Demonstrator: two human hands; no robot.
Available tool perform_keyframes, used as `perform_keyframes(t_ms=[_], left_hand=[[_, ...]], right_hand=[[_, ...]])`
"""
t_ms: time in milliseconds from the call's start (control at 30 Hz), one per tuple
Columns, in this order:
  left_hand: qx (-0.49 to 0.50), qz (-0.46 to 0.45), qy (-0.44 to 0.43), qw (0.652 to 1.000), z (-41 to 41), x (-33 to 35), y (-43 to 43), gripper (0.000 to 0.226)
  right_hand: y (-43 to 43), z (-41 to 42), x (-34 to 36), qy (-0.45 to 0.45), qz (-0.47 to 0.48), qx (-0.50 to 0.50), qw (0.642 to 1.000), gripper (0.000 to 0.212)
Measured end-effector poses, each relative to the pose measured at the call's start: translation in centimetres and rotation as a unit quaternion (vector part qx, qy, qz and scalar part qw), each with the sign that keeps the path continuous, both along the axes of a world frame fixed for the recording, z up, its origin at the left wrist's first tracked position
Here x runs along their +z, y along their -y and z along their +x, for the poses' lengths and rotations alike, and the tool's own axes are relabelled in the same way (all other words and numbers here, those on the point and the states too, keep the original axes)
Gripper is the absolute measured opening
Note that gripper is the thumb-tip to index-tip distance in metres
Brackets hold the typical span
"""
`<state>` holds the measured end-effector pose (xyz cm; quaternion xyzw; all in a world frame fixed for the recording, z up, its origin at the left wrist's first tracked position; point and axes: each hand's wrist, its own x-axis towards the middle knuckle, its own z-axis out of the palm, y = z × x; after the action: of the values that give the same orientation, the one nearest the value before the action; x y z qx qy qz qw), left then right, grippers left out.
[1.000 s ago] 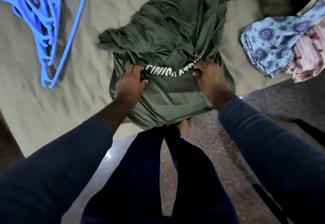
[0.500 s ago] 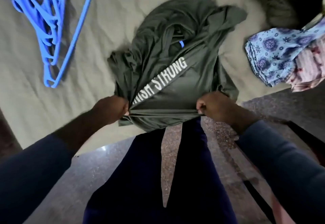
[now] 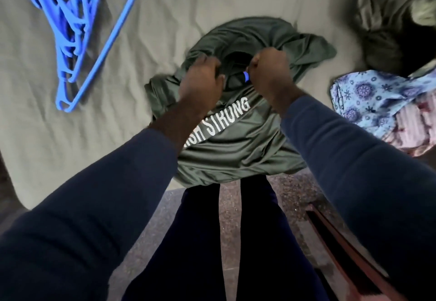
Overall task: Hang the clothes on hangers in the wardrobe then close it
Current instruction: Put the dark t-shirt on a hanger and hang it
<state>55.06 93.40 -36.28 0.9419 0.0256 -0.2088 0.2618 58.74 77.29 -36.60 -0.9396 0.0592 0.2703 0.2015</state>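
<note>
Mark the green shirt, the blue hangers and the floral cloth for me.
green shirt (image 3: 236,144), head view, plain fabric below the white lettering.
blue hangers (image 3: 111,38), head view, the long straight bar.
floral cloth (image 3: 368,95), head view, a blue flowered fold.

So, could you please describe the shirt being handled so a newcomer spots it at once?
On the beige bed sheet, look at the near edge, between the blue hangers and the floral cloth. The green T-shirt lying there alone bears white lettering.
</note>
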Motion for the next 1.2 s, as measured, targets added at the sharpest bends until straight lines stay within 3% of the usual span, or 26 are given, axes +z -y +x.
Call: perform_keyframes(t_ms=[100,200,333,400,467,533,600,767,900,1033,1100,1200], left_hand=[[0.013,0.058,-0.003,0.998,1.5,-1.1,0.3,0.046],[-0.020,0.121,-0.056,0.991,2.3,-2.2,0.1,0.051],[-0.015,0.149,-0.074,0.986,3.8,-1.6,0.0,0.029],[0.047,0.108,-0.026,0.993,4.6,-1.0,-0.4,0.026],[0.118,0.015,0.057,0.991,5.2,-0.4,-1.4,0.025],[0.147,-0.076,0.123,0.979,5.1,0.0,-3.2,0.022],[0.161,-0.102,0.148,0.970,4.2,-0.3,-5.4,0.023],[0.289,-0.045,0.097,0.951,-1.6,-2.2,-11.0,0.041],[0.464,-0.046,-0.044,0.883,-8.3,-3.9,-14.2,0.051],[0.363,-0.094,-0.174,0.910,-14.0,-4.1,-14.3,0.044],[0.315,-0.075,-0.174,0.930,-14.4,-3.7,-13.9,0.031],[0.276,-0.033,-0.129,0.952,-13.5,-2.8,-13.3,0.037]], right_hand=[[-0.1,0.4,-1.3,-0.050,-0.032,-0.024,0.998,0.037],[-0.4,-0.3,-1.9,-0.045,0.005,-0.038,0.998,0.029],[-0.3,-0.9,-1.7,-0.033,0.033,-0.031,0.998,0.022],[0.2,-0.7,-1.6,-0.016,0.051,-0.021,0.998,0.021],[1.0,-0.2,-1.3,0.002,0.089,-0.030,0.996,0.036],[1.7,0.3,-1.3,0.004,0.133,-0.030,0.991,0.047],[2.2,0.7,-1.2,-0.016,0.162,0.004,0.987,0.048],[1.6,2.8,-0.9,-0.064,0.217,-0.001,0.974,0.025],[0.7,5.5,-1.7,-0.046,0.183,0.022,0.982,0.015],[-0.4,6.7,-0.8,-0.034,0.121,0.125,0.984,0.014],[-1.1,6.5,-0.1,-0.033,0.096,0.195,0.976,0.014],[-1.8,6.4,0.1,-0.014,0.064,0.230,0.971,0.013]])
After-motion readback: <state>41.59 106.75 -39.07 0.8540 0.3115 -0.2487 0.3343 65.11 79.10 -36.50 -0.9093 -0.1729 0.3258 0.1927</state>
